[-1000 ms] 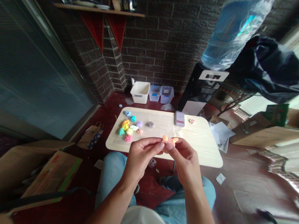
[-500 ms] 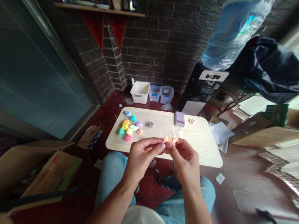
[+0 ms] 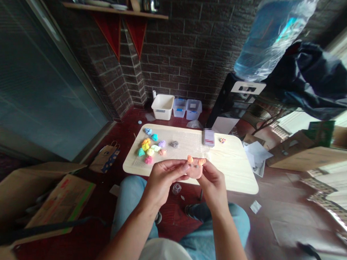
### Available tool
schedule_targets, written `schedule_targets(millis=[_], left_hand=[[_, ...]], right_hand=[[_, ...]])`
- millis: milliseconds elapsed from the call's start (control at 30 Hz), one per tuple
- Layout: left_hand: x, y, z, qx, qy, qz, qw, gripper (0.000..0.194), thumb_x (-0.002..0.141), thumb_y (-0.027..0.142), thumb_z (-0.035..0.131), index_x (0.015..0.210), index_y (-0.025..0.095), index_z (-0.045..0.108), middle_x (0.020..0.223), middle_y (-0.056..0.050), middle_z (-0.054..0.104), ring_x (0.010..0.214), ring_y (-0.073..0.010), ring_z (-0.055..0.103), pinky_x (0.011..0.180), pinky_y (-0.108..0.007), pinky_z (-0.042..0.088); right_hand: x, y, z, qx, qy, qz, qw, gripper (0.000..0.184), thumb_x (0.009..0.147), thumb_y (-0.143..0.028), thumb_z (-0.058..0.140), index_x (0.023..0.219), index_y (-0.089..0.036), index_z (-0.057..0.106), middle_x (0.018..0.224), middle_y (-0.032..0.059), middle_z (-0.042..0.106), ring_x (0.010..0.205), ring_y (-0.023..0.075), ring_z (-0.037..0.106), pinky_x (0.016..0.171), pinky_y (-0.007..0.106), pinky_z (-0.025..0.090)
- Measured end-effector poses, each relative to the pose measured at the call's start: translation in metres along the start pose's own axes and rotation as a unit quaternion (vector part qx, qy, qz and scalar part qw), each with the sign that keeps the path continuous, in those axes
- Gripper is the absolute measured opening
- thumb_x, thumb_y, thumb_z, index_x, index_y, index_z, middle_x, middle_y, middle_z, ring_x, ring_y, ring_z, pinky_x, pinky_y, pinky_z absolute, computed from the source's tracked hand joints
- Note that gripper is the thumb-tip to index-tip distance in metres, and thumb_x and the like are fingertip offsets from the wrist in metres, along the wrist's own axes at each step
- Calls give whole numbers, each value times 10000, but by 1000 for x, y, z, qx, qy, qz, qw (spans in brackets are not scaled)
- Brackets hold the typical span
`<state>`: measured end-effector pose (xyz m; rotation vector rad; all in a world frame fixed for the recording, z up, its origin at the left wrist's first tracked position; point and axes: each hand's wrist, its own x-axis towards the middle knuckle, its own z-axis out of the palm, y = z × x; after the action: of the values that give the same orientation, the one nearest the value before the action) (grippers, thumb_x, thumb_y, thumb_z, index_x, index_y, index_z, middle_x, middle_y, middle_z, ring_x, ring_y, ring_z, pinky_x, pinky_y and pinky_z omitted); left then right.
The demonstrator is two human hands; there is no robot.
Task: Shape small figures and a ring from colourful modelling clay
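Note:
Between my two hands, over the near edge of the table, is a flat pink clay figure (image 3: 194, 172) with two orange lumps on its upper edge and small dark spots below them. The fingers and thumb of my left hand (image 3: 166, 178) pinch its left side. On the other side my right hand (image 3: 212, 180) grips the figure's right edge. Beyond the hands, several lumps of coloured clay lie on a clear mat, among them a pink-red lump (image 3: 148, 160), a purple lump (image 3: 162, 144) and a grey lump (image 3: 175, 144).
The pale table (image 3: 238, 169) also carries a phone (image 3: 208, 138) and a small multicoloured clay cluster (image 3: 222, 140). Behind it on the floor stand a white bin (image 3: 163, 107) and two clear boxes. A water dispenser (image 3: 226, 108) is at the back right; a cardboard box (image 3: 58, 204) stands left.
The clay figure has been turned so its flat pink face shows, and my right thumb no longer covers it. My right hand has shifted slightly left and down.

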<state>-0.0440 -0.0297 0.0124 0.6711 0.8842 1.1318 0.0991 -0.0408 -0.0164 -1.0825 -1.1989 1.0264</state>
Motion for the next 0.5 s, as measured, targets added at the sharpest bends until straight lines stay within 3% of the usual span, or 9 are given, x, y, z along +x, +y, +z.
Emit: schedule_targets(millis=[333, 500], left_hand=[[5, 0, -9, 19, 9, -17, 1000, 295, 640, 290, 849, 873, 127, 771, 849, -76, 780, 706, -120, 702, 608, -164, 556], [12, 0, -16, 24, 26, -14, 999, 283, 635, 292, 851, 859, 136, 775, 848, -69, 777, 701, -122, 699, 589, -166, 556]], right_hand=[[9, 12, 6, -60, 44, -110, 991, 84, 770, -157, 698, 803, -234, 694, 842, 6, 637, 802, 167, 559, 682, 280, 416], [20, 21, 9, -48, 53, -88, 994, 28, 800, -206, 681, 809, -232, 686, 829, 7, 637, 778, 164, 555, 681, 282, 415]])
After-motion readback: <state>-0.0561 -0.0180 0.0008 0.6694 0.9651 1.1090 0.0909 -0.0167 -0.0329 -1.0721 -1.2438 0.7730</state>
